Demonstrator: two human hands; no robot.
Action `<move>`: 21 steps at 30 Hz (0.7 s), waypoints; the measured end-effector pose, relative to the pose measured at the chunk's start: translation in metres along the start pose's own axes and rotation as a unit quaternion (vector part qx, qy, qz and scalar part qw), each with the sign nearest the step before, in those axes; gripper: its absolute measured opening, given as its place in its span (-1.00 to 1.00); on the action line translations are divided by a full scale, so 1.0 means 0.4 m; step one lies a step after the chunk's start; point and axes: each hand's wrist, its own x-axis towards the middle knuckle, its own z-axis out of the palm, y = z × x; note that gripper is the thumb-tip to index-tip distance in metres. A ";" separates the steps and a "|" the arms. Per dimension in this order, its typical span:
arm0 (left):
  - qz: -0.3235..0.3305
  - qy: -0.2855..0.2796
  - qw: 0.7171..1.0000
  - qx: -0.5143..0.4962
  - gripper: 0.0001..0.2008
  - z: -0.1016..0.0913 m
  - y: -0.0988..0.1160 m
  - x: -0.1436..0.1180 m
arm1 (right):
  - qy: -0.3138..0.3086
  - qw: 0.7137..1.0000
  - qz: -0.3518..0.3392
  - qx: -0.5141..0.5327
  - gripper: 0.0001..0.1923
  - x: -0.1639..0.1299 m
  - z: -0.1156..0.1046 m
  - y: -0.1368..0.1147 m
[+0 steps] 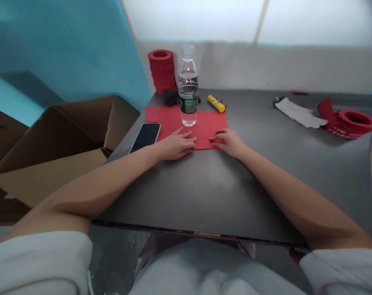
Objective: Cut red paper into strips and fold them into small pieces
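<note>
Up ahead, our two hands press down on the near edge of a red paper sheet (176,119) that lies flat on the dark table (204,188). Our left hand (176,146) rests palm-down with its fingers laid together and stretched toward the right; our right hand (228,141) mirrors it, fingers flat and pointing left, so the fingertips come close to meeting over the sheet's front border. Neither hand pinches anything — both simply bear down on the paper.

We see the sheet's long axis running left to right across the table, its short sides pointing away from us toward the wall.

As for containers: a clear water bottle (188,88) stands upright on the far half of the sheet, capped and mostly full of water. A cardboard box (66,143) sits open off the table's left edge; we cannot tell what it holds.

Just left of the sheet lies a phone (145,136), screen dark. A yellow glue stick (216,103) rests beyond the sheet's far right corner. A stack of red paper rings (162,70) stands behind the bottle — another red ring (353,121) and a white cloth (299,112) lie well apart at the right.
</note>
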 end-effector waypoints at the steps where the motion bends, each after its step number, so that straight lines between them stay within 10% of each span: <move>1: 0.017 0.007 1.000 0.018 -0.74 -0.003 0.000 -0.001 | -0.006 1.000 0.007 0.002 -0.77 -0.002 -0.003 -0.004; 15: 0.108 0.036 0.988 0.105 -0.75 -0.036 0.073 -0.004 | -0.020 1.000 0.017 0.003 -0.77 -0.009 -0.004 -0.016; 21: 0.014 0.046 0.999 -0.002 -0.54 -0.013 0.094 0.068 | -0.009 1.000 0.017 -0.006 -0.76 -0.016 -0.002 -0.016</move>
